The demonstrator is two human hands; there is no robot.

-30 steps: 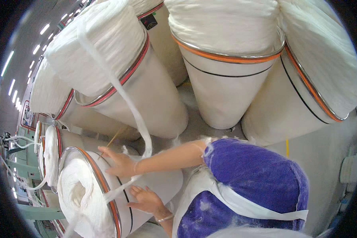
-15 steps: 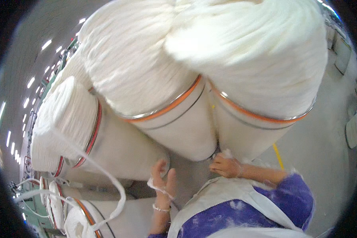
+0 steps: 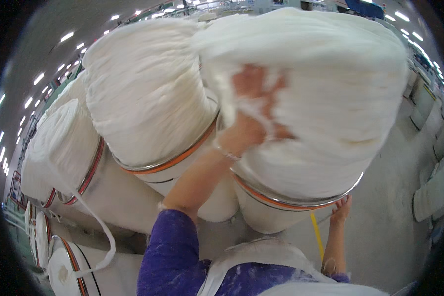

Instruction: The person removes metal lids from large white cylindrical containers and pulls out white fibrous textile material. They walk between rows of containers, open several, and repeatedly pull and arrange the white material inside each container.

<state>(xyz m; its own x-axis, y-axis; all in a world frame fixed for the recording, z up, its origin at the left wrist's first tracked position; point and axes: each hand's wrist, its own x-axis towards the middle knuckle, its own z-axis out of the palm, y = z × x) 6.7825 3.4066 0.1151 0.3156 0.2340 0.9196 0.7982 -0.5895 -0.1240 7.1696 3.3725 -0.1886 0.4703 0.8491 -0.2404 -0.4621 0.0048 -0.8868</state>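
A tall white can [image 3: 276, 214] with an orange band and metal rim stands in front of me, heaped with thick white fibre sliver [image 3: 340, 103] that bulges over its top. My left hand [image 3: 256, 103] reaches across to the left side of this heap, its fingers spread, blurred by motion and holding nothing; a strand of fibre is looped round it. Low on the right, my right hand [image 3: 340, 209] has its fingers curled at the can's rim. Beside this can, to the left, is a second orange-banded can [image 3: 182, 170] with its own sliver heap [image 3: 148, 93].
Further left stand red-banded cans [image 3: 91, 172] filled with sliver. A loose sliver rope [image 3: 106, 232] hangs down to a lower can [image 3: 66, 276] at the near left. A yellow line [image 3: 316, 237] marks the grey floor; more cans [image 3: 431, 197] stand at the far right.
My left hand has moved up and forward onto the front can's sliver heap. My right hand has gone from between the cans to the rim's right side. The view has tilted upward.
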